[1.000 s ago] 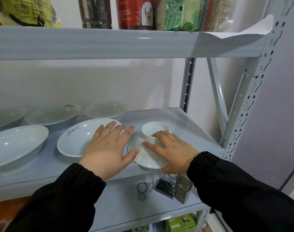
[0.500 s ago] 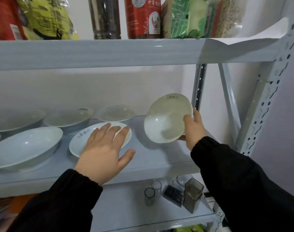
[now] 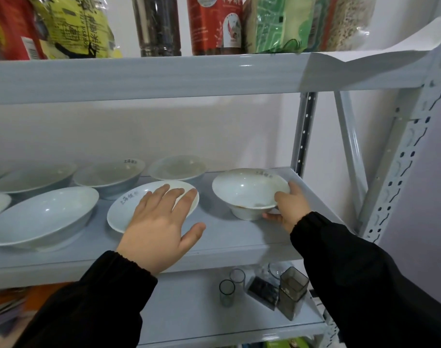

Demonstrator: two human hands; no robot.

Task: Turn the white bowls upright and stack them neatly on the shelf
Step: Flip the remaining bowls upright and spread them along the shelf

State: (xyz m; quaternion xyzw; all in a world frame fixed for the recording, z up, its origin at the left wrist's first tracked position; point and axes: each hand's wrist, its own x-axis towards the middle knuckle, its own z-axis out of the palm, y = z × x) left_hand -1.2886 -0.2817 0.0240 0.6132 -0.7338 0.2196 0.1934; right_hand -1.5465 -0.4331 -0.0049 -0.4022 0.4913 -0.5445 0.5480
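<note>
at shelf (image 3: pixel 239 237), right grip (image 3: pixel 291 208) clasps upright bowl (image 3: pixel 247 192)

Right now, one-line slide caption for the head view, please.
A right hand grips an upright round white bowl on the grey metal shelf; the left hand spreads over a shallower white bowl.

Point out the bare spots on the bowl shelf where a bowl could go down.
Bare shelf lies between the shallow bowl under the left hand and the deep bowl that the right hand grips, running to the front edge. The left side and back row are crowded with other bowls.
</note>
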